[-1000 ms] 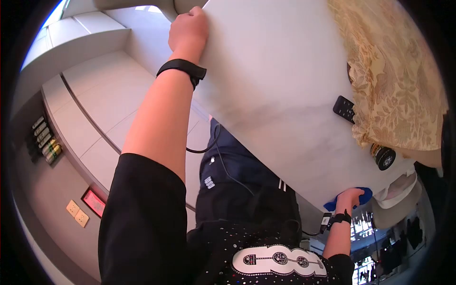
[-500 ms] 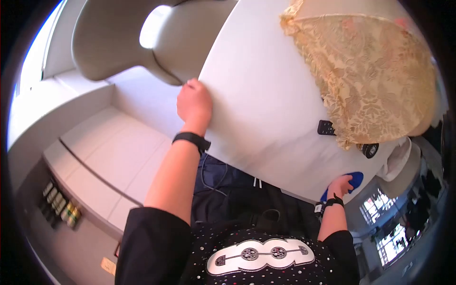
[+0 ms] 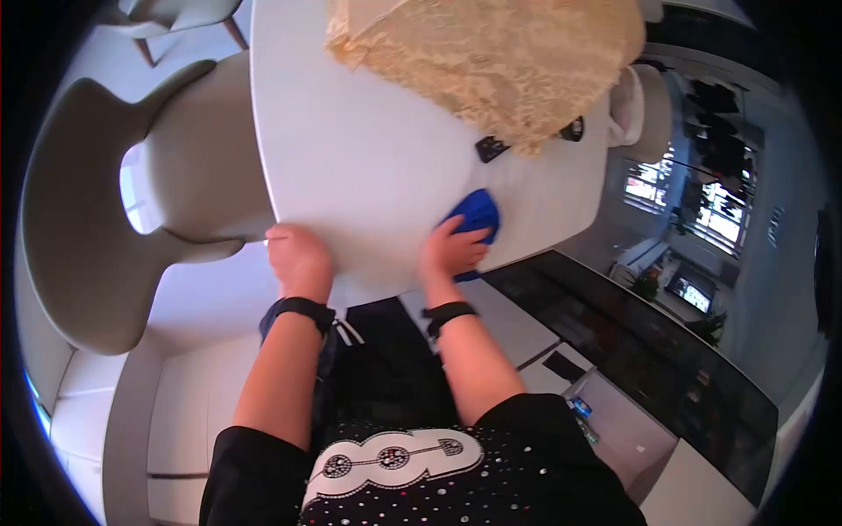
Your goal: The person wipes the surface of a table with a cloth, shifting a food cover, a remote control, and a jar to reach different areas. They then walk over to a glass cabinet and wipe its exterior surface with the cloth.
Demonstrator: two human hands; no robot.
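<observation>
My left hand grips the near left edge of the white table, its fingers curled over the rim. Under my right hand is a blue cloth, pressed against the tabletop near the front edge. The fingers of that hand are bent over the cloth, which bunches out beyond them. A lace-edged golden tablecloth covers the far part of the table. By its ruffled border lie a black remote control and a dark round object.
A beige chair stands at the table's left side, with another chair behind it. A pale chair is at the right. Low cabinets with a dark top run along the right, near a screen.
My view has turned to the right. My right hand with the blue cloth is now closer to my left hand, which still holds the table edge.
</observation>
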